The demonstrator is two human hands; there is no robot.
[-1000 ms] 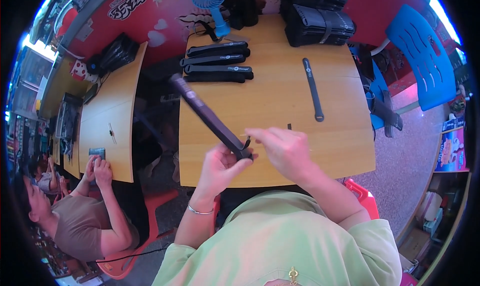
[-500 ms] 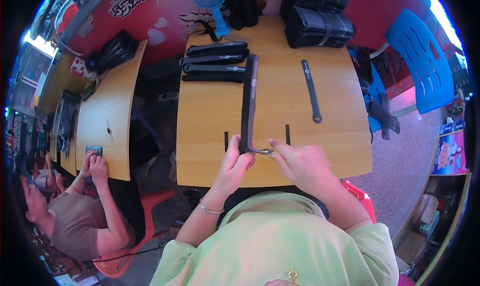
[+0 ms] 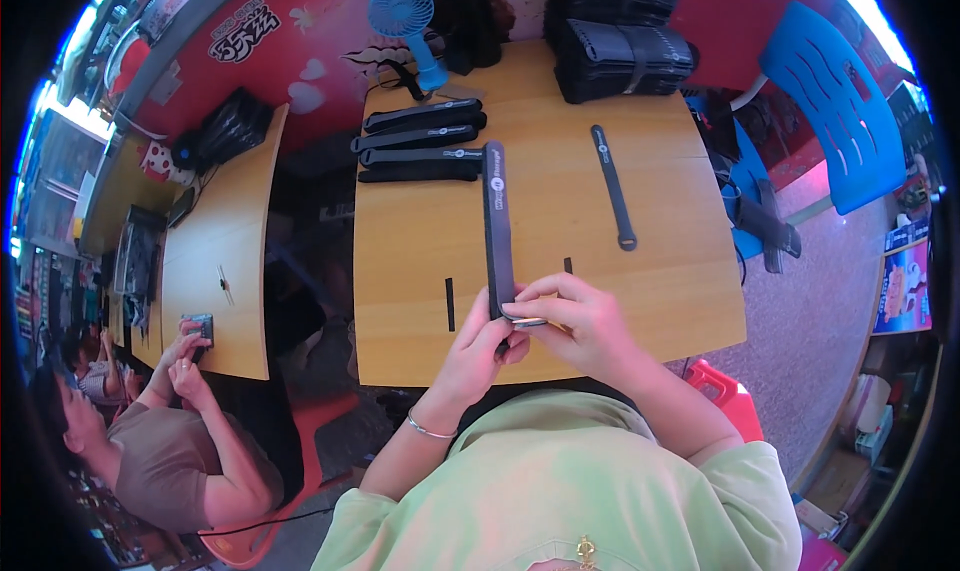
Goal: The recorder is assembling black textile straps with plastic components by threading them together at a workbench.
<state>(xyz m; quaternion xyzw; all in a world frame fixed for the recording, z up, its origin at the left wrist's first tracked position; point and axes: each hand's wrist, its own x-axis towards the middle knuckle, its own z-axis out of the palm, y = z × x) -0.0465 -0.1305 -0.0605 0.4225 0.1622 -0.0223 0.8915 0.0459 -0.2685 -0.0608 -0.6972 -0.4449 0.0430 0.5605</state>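
One strap [image 3: 498, 231], held in both hands above the near part of the table [image 3: 660, 311].
We record a left grip [image 3: 474, 359] closed round the strap's near end, and a right grip [image 3: 584, 321] pinching its bent-out end between thumb and fingers, just beside the left; the strap's long body points away from us, grey face up, black along its left side. Also on the table, we list: two short black strips, one [image 3: 450, 304] left of the strap, one [image 3: 568, 264] just beyond the right grip and partly hidden by it; a single grey strap [image 3: 613, 189] lying flat to the right; three bundles [image 3: 425, 137] at far left; a black stack [image 3: 622, 59] at far right; a blue fan [image 3: 402, 13].
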